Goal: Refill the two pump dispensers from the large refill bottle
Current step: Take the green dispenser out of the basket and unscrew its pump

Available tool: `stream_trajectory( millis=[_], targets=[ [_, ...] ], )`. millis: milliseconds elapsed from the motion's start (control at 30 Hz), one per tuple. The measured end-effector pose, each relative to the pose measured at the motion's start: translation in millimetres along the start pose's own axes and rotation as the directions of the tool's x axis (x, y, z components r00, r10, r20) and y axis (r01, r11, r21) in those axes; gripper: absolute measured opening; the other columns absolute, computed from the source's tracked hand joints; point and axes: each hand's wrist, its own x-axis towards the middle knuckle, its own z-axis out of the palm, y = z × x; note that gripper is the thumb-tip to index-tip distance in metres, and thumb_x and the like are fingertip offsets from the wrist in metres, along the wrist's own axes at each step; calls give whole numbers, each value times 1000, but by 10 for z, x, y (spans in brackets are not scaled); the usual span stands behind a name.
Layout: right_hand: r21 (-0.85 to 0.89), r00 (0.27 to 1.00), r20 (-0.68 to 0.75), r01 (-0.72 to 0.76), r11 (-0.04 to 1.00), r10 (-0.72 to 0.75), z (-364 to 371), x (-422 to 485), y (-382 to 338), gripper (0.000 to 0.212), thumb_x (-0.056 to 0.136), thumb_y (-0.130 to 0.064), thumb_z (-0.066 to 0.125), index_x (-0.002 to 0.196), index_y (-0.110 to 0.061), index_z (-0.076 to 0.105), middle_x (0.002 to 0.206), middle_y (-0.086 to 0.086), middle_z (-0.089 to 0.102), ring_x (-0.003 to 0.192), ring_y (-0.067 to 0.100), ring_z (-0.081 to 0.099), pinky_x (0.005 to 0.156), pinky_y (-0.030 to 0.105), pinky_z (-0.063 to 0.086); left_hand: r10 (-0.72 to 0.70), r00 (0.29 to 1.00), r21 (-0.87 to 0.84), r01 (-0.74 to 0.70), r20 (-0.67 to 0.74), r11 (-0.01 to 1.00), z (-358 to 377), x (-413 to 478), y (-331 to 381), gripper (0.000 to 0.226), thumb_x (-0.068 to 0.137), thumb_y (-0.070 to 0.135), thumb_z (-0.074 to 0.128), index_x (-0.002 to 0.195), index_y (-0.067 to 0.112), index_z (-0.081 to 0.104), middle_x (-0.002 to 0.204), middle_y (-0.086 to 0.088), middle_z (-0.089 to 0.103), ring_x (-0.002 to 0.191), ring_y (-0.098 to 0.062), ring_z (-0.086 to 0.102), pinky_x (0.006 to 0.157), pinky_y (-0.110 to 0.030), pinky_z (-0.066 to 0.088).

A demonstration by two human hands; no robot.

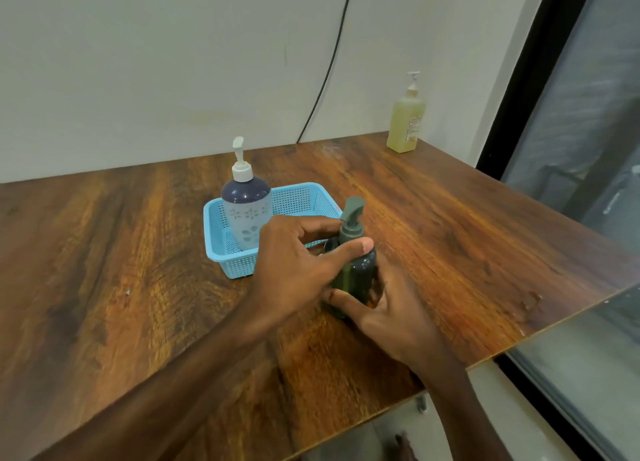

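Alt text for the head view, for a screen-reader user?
The left hand grips the pump collar of a dark green dispenser on a wooden table; the right hand holds its body. Behind it a floral dispenser stands in a blue basket; a large yellow bottle stands at the far right corner.

Left hand (298, 263) pinching green dispenser (358, 270) collar, right hand (391, 308) gripping its base

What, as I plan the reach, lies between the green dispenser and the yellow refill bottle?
Only bare table separates green dispenser and refill bottle; head view.
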Motion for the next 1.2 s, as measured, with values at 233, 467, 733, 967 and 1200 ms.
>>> stream_trajectory(
  millis=[233,467,733,967,1200],
  targets=[
    [-63,999,-34,-3,998,1,-12,-68,-67,70,82,-45,77,140,-37,40,121,-35,50,114,-12,51,92,13,45,-224,972,-33,223,-69,974,271,163,27,54,58,63,92,83,24,64,80,5,76,79,-12,75,78,-44,64],
    [-9,999,-28,33,999,-33,-12,-48,-34,60,81,-31,81,132,-34,51,124,-20,62,115,-1,59,98,35,53,-65,992,-68,72,110,995,322,34,96,12,101,42,63,108,34,68,102,17,74,101,3,69,89,-19,55],
    [21,998,-53,32,999,-31,23,-34,-18,67,80,-42,81,136,-44,45,130,-27,57,119,-10,53,102,23,47,-61,997,-179,68,46,981,23,-174,-5,19,99,23,68,118,26,71,116,19,75,114,3,68,91,-18,56],
    [4,998,-39,51,999,-51,17,-40,-24,71,80,-43,79,141,-36,43,126,-29,57,116,-10,54,95,14,45,-176,982,-113,183,70,977,205,123,5,45,76,48,88,111,26,69,105,10,76,104,-5,71,99,-38,58],
    [-1,997,-12,81,997,-81,-22,-32,-11,66,82,-38,79,140,-31,46,125,-23,61,114,-10,57,90,10,49,-30,974,-119,58,223,991,180,2,-7,23,101,30,65,124,25,71,123,11,72,121,-6,65,106,-37,53]
  ],
)
